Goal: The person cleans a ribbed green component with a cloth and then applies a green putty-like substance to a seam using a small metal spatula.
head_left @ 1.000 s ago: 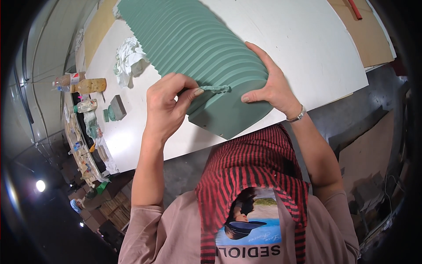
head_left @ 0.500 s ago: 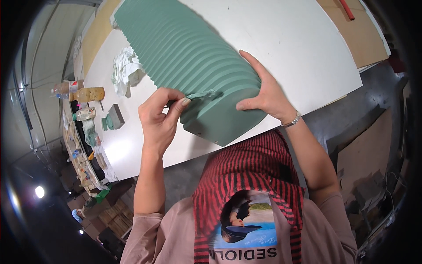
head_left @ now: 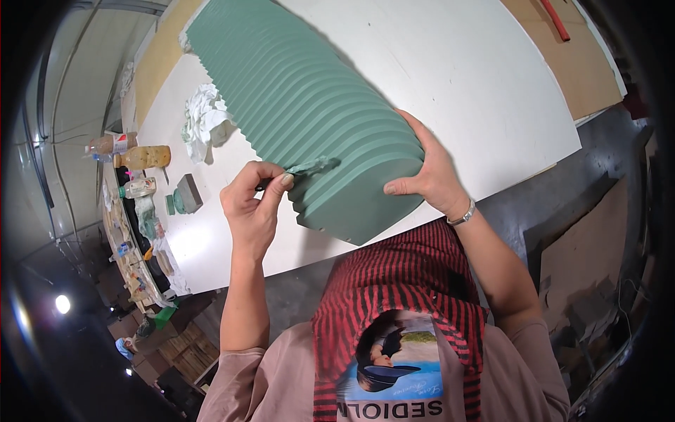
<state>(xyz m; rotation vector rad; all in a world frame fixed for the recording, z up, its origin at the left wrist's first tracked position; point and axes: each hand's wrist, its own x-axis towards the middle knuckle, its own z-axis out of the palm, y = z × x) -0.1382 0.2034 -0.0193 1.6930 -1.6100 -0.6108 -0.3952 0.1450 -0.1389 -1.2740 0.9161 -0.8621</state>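
Observation:
A long green piece (head_left: 309,91) with many curved ridges lies slantwise on the white table, its smooth pointed end toward me. My left hand (head_left: 254,207) is closed, thumb against fingers, on a thin, crumpled green-grey strip (head_left: 311,167) whose far part lies over the ridges near that end. Whether the strip is cloth or abrasive paper cannot be made out. My right hand (head_left: 437,176) is spread over the piece's right side, its thumb on the smooth end face and its fingers along the far edge.
Left on the white table (head_left: 485,91) are a crumpled white cloth (head_left: 205,119) and a grey block (head_left: 188,193) beside a green one. Several bottles, one with yellowish contents (head_left: 144,156), line the left edge. A red stick (head_left: 555,20) lies on brown board at the far right.
My left hand has moved slightly lower with the strip, which now crosses the ridges a little farther left. The near end of the green piece and my right hand sit slightly lower.

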